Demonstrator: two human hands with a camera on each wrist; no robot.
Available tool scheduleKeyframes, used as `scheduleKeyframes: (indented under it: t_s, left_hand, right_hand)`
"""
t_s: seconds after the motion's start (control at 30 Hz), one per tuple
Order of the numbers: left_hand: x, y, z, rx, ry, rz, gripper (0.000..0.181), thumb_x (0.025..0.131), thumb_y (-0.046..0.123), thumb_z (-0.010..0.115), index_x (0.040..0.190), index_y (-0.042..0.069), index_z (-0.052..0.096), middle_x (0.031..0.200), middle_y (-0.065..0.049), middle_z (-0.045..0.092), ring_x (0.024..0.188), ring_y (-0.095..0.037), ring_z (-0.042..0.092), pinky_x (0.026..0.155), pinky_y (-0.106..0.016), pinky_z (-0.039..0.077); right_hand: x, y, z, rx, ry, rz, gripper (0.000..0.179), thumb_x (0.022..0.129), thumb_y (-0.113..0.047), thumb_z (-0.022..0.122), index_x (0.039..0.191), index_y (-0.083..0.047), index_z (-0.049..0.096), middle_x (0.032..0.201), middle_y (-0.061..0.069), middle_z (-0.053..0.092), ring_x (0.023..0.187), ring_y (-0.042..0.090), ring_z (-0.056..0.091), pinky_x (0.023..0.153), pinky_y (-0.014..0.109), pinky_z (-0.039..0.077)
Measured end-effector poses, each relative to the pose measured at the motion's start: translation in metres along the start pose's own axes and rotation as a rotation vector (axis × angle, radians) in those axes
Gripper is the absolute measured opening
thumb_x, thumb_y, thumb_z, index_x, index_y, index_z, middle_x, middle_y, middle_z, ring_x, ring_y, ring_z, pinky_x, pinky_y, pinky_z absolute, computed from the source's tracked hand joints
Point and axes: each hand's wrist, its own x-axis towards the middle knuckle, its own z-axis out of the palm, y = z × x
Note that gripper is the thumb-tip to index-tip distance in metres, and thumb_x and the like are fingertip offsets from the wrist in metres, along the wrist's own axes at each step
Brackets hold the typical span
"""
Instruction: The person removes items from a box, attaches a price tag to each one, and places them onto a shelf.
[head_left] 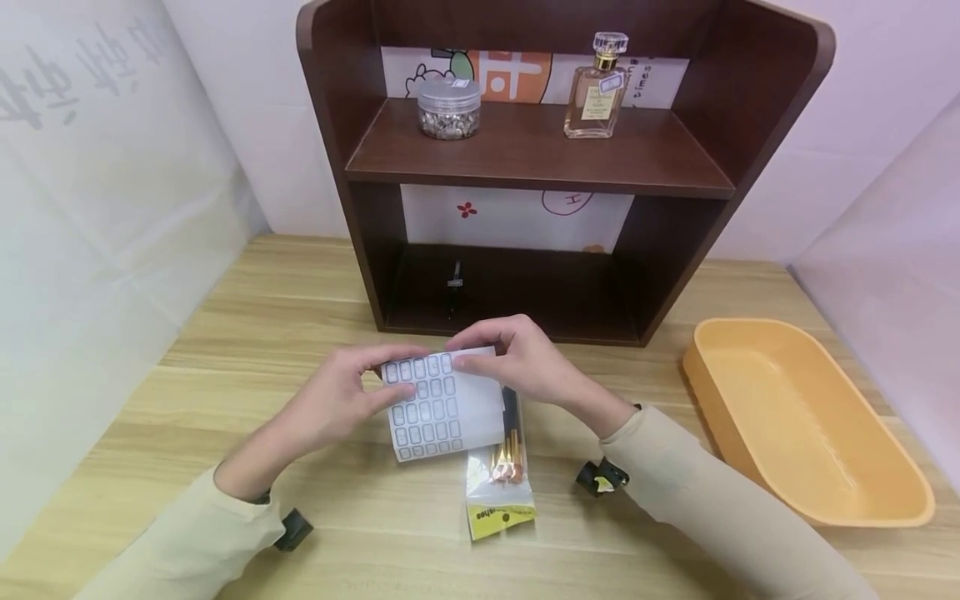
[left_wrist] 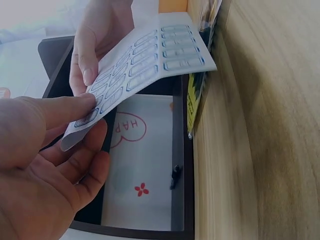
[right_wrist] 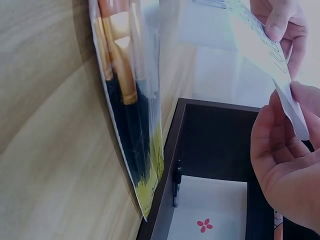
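Note:
Both hands hold a white sheet of label stickers (head_left: 431,411) with rows of dark-outlined rectangles on its left part. My left hand (head_left: 341,396) pinches the sheet's upper left side, thumb on the printed face. At the top edge, my right hand (head_left: 528,362) pinches it between thumb and fingers. The left wrist view shows the sheet (left_wrist: 142,65) bent along its middle. Partly under the sheet lies a clear packet of brushes (head_left: 501,492) with a yellow end, flat on the table. Dark handles and coppery tips show through the packet (right_wrist: 127,95) in the right wrist view.
A dark brown two-tier shelf (head_left: 540,179) stands behind the hands. Its upper tier bears a lidded clear jar (head_left: 449,108) and a perfume bottle (head_left: 596,92); a black pen (head_left: 454,287) sits on the lower tier. To the right is an orange tray (head_left: 795,408).

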Motion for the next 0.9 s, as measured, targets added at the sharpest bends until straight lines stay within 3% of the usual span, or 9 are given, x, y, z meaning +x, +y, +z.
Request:
scheduleKeyframes:
  t_s: [0.17,0.57,0.9]
  left_hand:
    - [0.0009,-0.001,0.0014,0.009,-0.02,0.013,0.044,0.089,0.014,0.078,0.131,0.017,0.068,0.117,0.007,0.071,0.096,-0.017,0.058,0.069,-0.033,0.052]
    - [0.0027,-0.0001,0.004,-0.016,-0.037,0.047,0.044,0.091,0.017,0.077,0.133,0.016,0.066,0.122,0.004,0.07,0.105,-0.013,0.064,0.086,-0.05,0.053]
    - [0.0047,0.0005,0.0093,-0.001,-0.032,0.052,0.044,0.091,0.016,0.077,0.133,0.014,0.066,0.125,0.001,0.069,0.109,-0.012,0.065,0.092,-0.043,0.053]
  right_hand:
    - [-0.0024,-0.0001,-0.0039,-0.002,-0.002,-0.036,0.018,0.092,-0.012,0.075,0.109,-0.016,0.078,0.102,-0.006,0.074,0.083,0.02,0.063,0.066,0.032,0.054]
    - [-0.0041,0.0022,-0.0065,0.015,0.016,-0.072,0.017,0.092,-0.009,0.074,0.107,-0.015,0.078,0.102,-0.006,0.074,0.081,0.018,0.063,0.063,0.029,0.052]
    - [-0.0041,0.0024,-0.0057,-0.026,0.036,-0.071,0.014,0.093,-0.007,0.072,0.103,-0.015,0.078,0.099,-0.006,0.073,0.084,0.018,0.06,0.067,0.03,0.048]
